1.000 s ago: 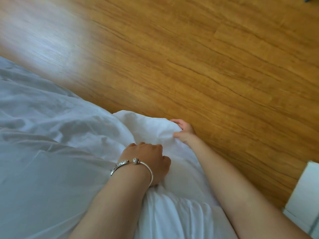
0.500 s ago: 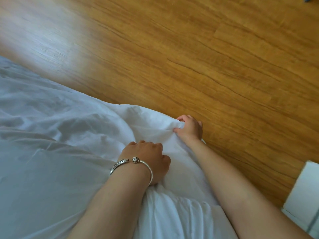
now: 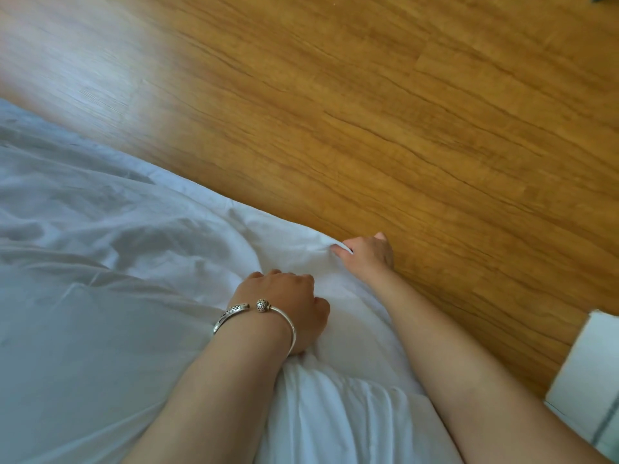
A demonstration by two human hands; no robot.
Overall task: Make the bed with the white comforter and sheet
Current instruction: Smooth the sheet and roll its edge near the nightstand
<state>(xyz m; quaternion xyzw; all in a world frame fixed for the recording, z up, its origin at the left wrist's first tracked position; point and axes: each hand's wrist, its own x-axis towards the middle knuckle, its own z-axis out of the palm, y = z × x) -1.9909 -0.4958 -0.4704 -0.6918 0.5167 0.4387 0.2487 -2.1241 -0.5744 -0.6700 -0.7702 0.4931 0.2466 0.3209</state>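
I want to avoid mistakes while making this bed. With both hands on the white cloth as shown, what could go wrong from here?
The right hand pinches only a small edge of the white comforter, so the fabric may slip free. The left hand bunches cloth under it, so a pull could deepen the wrinkles nearby. The edge hangs over the wooden floor and might touch it.

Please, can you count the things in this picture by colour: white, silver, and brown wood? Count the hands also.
White: 2, the bedding and a white object at the right edge
Silver: 1, the bracelet
Brown wood: 1, the floor
Hands: 2, left hand and right hand, both gripping the bedding
Total: 6
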